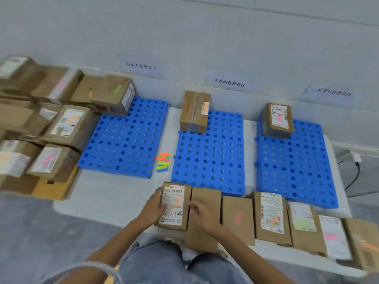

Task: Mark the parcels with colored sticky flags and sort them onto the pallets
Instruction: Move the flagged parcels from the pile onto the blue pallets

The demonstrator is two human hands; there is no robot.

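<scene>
Sorting under way: a labelled parcel [173,206], at the left end of the row along the near edge of the desk [106,193], is gripped on its left side by the left hand [153,203], fingers curled round the cardboard. The right hand [203,214] is held loosely curled over the plain parcel [202,232] just beside it; whether anything is pinched there cannot be told. An orange flag [177,201] is seen on the white shipping label, above a handwritten number.

The step in hand appears to be the sorting of this parcel. It would best be taken by both long sides, lifted clear of its neighbour and set flat, label up, on the middle pallet [209,154], where an orange-flagged box [194,111] stands at the far edge. The parcel itself is a small oblong brown carton, most of its top covered by the label. The pad of sticky flags [163,161] lies between the left pallet [125,138] and the middle one.
</scene>
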